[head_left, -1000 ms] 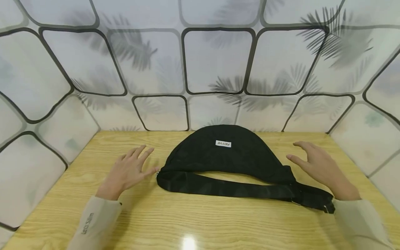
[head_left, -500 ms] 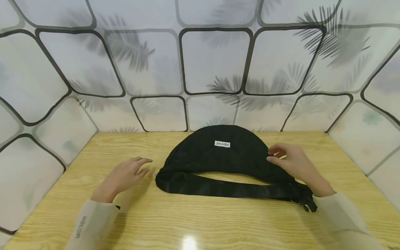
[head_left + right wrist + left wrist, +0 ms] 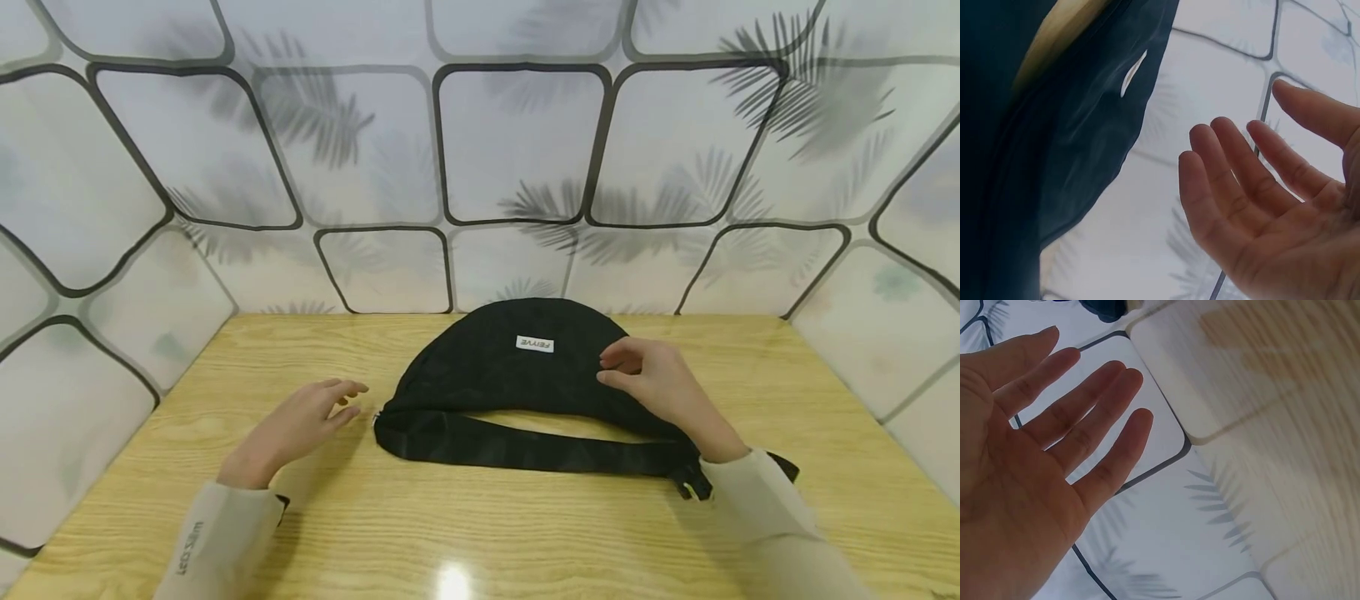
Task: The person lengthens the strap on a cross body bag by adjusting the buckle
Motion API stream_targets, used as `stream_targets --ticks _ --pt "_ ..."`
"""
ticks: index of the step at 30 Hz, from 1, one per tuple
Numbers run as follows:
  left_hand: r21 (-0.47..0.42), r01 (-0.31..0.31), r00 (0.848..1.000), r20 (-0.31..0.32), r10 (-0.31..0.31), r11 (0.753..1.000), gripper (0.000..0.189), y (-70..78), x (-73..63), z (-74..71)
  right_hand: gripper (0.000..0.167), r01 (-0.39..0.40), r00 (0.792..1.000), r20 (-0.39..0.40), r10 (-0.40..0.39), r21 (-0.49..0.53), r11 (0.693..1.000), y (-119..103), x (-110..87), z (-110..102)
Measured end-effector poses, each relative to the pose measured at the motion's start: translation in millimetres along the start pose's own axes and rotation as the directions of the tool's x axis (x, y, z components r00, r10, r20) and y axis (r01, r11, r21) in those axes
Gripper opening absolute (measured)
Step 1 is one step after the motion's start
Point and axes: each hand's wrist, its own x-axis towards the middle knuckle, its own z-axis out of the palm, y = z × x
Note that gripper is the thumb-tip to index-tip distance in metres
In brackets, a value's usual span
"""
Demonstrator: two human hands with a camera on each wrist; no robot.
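A black waist bag with a curved top and a small white label lies on the wooden table. Its wide strap runs along the near side, and black buckle prongs show beside my right sleeve. My right hand is over the right part of the bag, covering some of it. In the right wrist view its fingers are loosely bent, hold nothing and stand apart from the bag. To the left of the bag hovers my left hand, its fingers spread and holding nothing.
Pale patterned cloth with dark rounded outlines and leaf prints encloses the wooden table at the back and both sides. The bag's top edge lies close to the back cloth. A light reflection shows near the table's front.
My right hand has moved left from beside the bag to over it. The buckle prongs show farther left. My left hand has turned and drawn slightly back from the strap's end.
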Motion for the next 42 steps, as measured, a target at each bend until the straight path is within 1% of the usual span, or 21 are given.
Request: stream_targets --ticks 6,13,17,21,25,32,36,42 --pt "-0.043 0.000 1.000 -0.004 0.000 0.999 0.032 -0.6 -1.4 0.2 0.021 0.008 1.000 0.007 -0.009 0.015 1.000 -10.5 6.1 9.4" --pt "-0.098 -0.020 1.000 -0.015 0.019 0.995 0.030 -2.5 -2.8 3.0 0.025 0.032 0.999 0.015 -0.033 0.079 0.996 -17.0 10.6 15.4" --pt "-0.141 -0.033 0.999 -0.022 0.031 0.989 0.030 -4.1 -3.5 3.5 0.030 0.038 0.999 0.019 -0.040 0.112 0.993 -20.1 13.1 18.5" --pt "-0.188 -0.054 0.998 -0.022 0.051 0.981 0.029 -3.6 -4.0 4.0 0.031 0.033 0.999 0.038 -0.039 0.139 0.990 -24.2 16.0 22.8" --pt "-0.224 -0.052 0.999 -0.009 0.051 0.973 0.030 -2.3 -4.7 4.1 0.030 0.045 0.997 0.050 -0.053 0.158 0.986 -28.0 19.5 28.6" --pt "-0.271 -0.034 0.999 0.011 0.039 0.962 0.030 -3.9 -3.9 2.7 0.031 0.057 0.990 0.110 -0.083 0.221 0.974 -32.3 26.5 41.5" --pt "-0.302 -0.019 0.999 0.036 0.031 0.953 0.032 -4.4 -3.7 3.9 0.033 0.054 0.986 0.136 -0.091 0.252 0.966 -36.9 29.4 48.9" --pt "-0.348 -0.044 0.998 0.036 0.060 0.936 0.030 -8.0 -2.1 9.8 0.033 0.068 0.977 0.171 -0.129 0.325 0.943 -43.8 34.1 59.2"
